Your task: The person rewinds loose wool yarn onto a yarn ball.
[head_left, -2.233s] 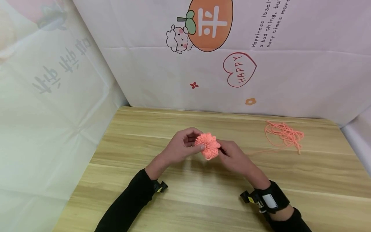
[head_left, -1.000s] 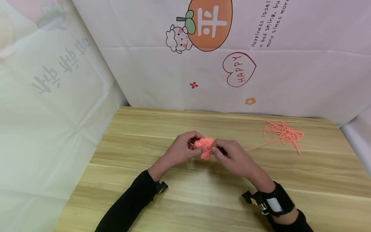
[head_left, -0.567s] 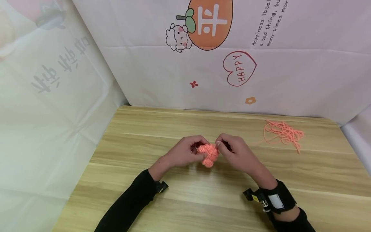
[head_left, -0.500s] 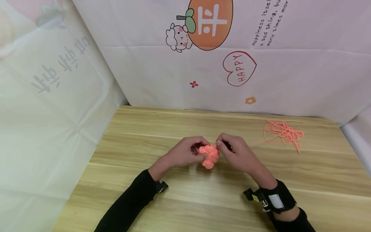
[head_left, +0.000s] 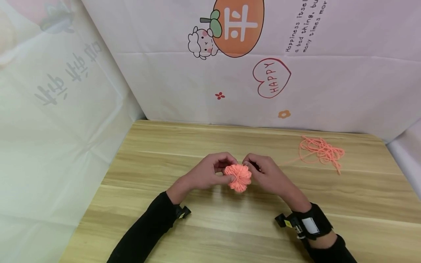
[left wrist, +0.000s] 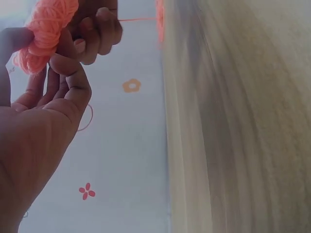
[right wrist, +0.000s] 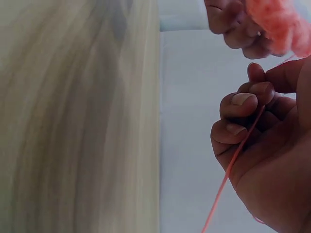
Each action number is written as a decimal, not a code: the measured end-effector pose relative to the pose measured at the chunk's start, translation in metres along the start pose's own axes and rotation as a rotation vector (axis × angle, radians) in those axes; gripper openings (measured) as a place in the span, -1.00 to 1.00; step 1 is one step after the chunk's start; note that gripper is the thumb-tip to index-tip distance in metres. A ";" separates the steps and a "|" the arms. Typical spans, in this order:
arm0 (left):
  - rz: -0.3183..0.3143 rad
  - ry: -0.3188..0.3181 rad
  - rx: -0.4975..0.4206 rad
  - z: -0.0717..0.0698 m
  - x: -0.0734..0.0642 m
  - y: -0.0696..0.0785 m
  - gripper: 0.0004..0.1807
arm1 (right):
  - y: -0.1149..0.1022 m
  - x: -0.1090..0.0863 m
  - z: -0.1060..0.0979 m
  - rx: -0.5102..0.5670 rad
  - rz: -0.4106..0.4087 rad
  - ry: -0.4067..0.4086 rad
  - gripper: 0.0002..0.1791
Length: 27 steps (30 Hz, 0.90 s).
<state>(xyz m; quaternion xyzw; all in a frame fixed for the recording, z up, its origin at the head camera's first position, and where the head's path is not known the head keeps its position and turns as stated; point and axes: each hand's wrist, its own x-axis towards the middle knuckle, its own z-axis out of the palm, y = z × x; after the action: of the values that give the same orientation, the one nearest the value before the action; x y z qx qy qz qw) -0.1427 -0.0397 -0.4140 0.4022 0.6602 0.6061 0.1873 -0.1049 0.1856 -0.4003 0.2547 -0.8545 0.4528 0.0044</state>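
Observation:
A small wound bundle of coral yarn (head_left: 239, 178) is held above the table in the head view. My left hand (head_left: 208, 171) pinches its left edge, thumb on the near face and fingers behind. Close to the bundle's upper right side is my right hand (head_left: 266, 173). In the right wrist view a single yarn strand (right wrist: 224, 179) crosses the palm under the curled fingers (right wrist: 238, 104) and leads up toward the bundle. The left wrist view shows the bundle (left wrist: 46, 36) between left thumb and fingers, with strands wrapped across its middle.
A loose tangle of coral yarn (head_left: 323, 150) lies at the table's back right, a thin strand running from it toward the right hand. The wooden table (head_left: 230, 233) ends at a printed white cloth (head_left: 184, 87) behind and another at left.
The bundle has turned from edge-on to show its round, lobed face. My right hand has come slightly down and left beside it. Earlier the strand slanted taut across its front.

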 end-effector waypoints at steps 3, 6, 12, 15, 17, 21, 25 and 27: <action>0.001 0.043 -0.063 -0.001 0.001 -0.009 -0.70 | 0.002 0.001 0.003 0.032 0.008 -0.015 -0.75; 0.006 0.088 -0.102 -0.003 0.001 -0.020 -0.67 | 0.005 0.001 0.006 0.057 0.000 -0.030 -0.77; 0.016 0.174 -0.180 -0.005 0.002 -0.024 -0.68 | 0.023 0.000 0.017 0.041 -0.032 -0.056 -0.77; 0.021 0.227 -0.185 -0.006 0.002 -0.025 -0.66 | 0.036 0.000 0.024 0.019 -0.040 -0.060 -0.78; 0.016 0.270 -0.165 -0.007 0.002 -0.026 -0.66 | 0.041 0.000 0.027 0.007 -0.047 -0.063 -0.78; -0.017 0.356 -0.131 -0.009 0.003 -0.026 -0.67 | 0.040 0.000 0.029 0.004 -0.066 -0.077 -0.76; -0.052 0.417 -0.098 -0.011 0.003 -0.027 -0.66 | 0.036 0.000 0.030 -0.024 -0.066 -0.100 -0.77; -0.064 0.435 -0.079 -0.012 0.003 -0.028 -0.65 | 0.035 0.000 0.029 -0.046 -0.070 -0.109 -0.77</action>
<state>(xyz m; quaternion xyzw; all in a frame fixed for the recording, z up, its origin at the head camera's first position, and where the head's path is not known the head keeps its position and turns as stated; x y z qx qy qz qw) -0.1615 -0.0437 -0.4381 0.2331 0.6733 0.6976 0.0751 -0.1131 0.1789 -0.4443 0.3085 -0.8543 0.4178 -0.0206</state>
